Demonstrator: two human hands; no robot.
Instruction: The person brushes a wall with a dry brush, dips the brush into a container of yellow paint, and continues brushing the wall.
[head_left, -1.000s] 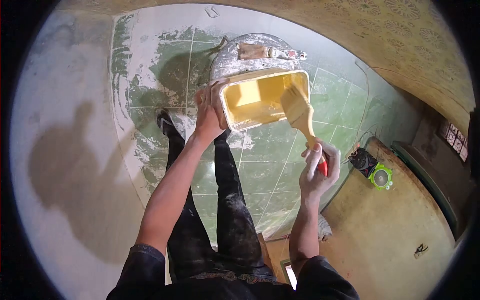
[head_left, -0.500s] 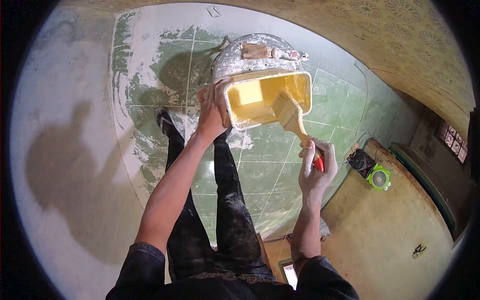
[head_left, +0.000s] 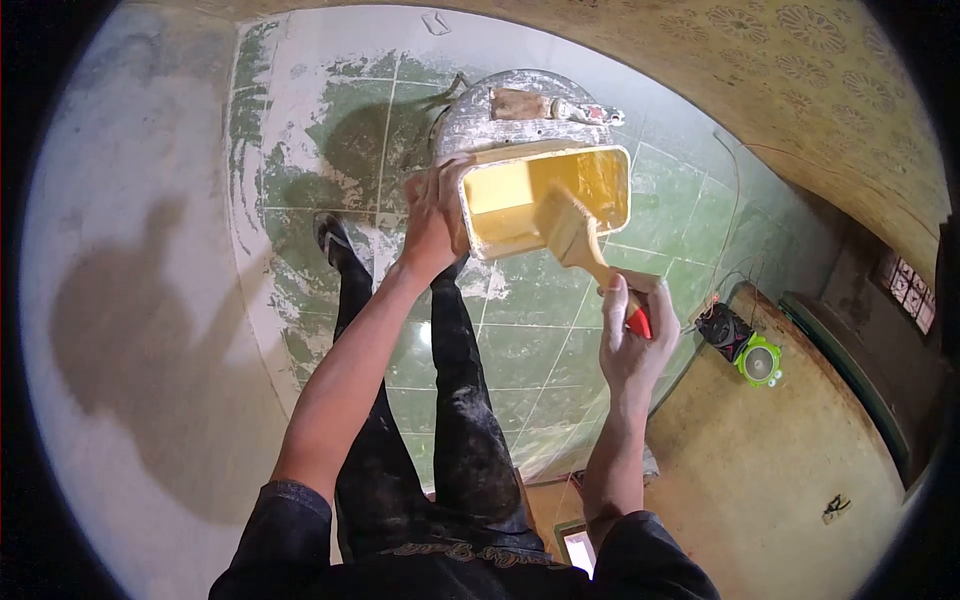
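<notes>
While your left hand [head_left: 437, 215] clamps the yellow rectangular plastic paint tub [head_left: 545, 200] by its rim, keep it level as your right hand [head_left: 632, 335], fist closed around the red-handled wide paintbrush [head_left: 585, 250], loads bristles lightly.

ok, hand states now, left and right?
Left hand: closed on the paint tub rim.
Right hand: closed on the brush handle.
</notes>
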